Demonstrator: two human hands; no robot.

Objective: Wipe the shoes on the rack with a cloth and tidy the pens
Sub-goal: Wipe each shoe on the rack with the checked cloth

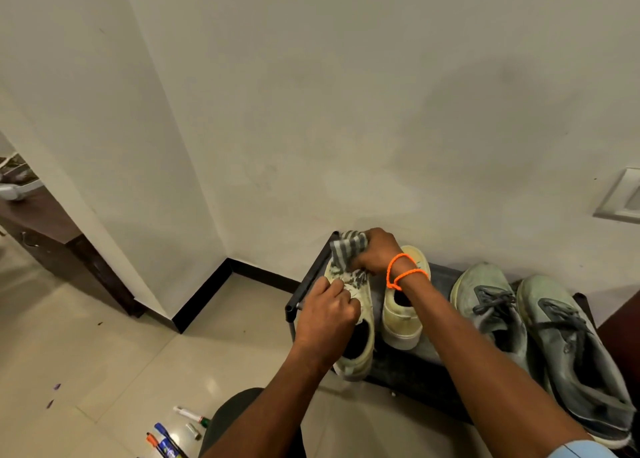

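The left hand (pixel 329 307) grips the pale shoe (pixel 353 322) to keep it steady on the rack (pixel 311 277), while the right hand (pixel 377 251), at its 1 o'clock, pinches the striped cloth (pixel 348 248) to rub the toe.

A black rack (pixel 311 277) stands against the wall on a pale tiled floor (pixel 104 353). Four shoes sit on its top shelf, toes to the wall. At 9 o'clock on the shelf is a cream shoe (pixel 356 350), its heel hanging over the front edge; just beside it toward 3 o'clock stands its pair (pixel 403 319). Near these, further toward 3 o'clock, two grey-green laced sneakers (pixel 491 305) (pixel 581 353) lie side by side, touching. On the floor at 7 o'clock from the rack lie several pens (pixel 166 438) and a white marker (pixel 190 414), close together.
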